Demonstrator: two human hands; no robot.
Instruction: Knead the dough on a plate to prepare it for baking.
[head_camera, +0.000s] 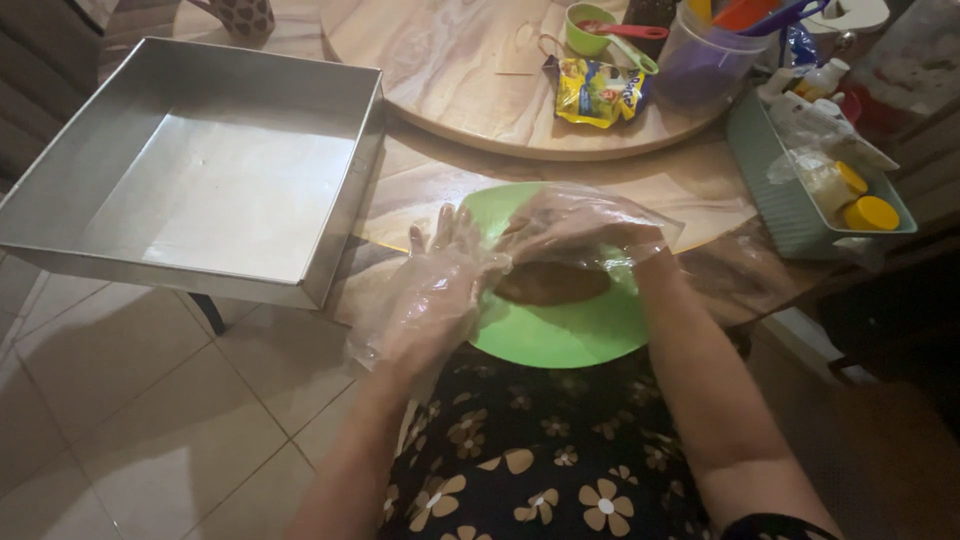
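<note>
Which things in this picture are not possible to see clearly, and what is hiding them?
All in the head view:
- Brown lump on the green plate: partly covered by the right hand; its full shape is hidden.
- Both hands' grip: the loose plastic gloves blur the left hand fingers.
- Mug: cut off by the top edge.
- Bottles in the green tray: dim, details unclear.
- Purple container: contents cut off.

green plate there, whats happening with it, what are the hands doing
A person wearing loose clear plastic gloves works a flat brown lump of dough on a green plate at the edge of a wooden table. The right hand presses on top of the lump, while the left hand rests against its side. An empty square metal baking pan sits to the left, untouched. A yellow packet and a tray of small bottles lie further back.
</note>
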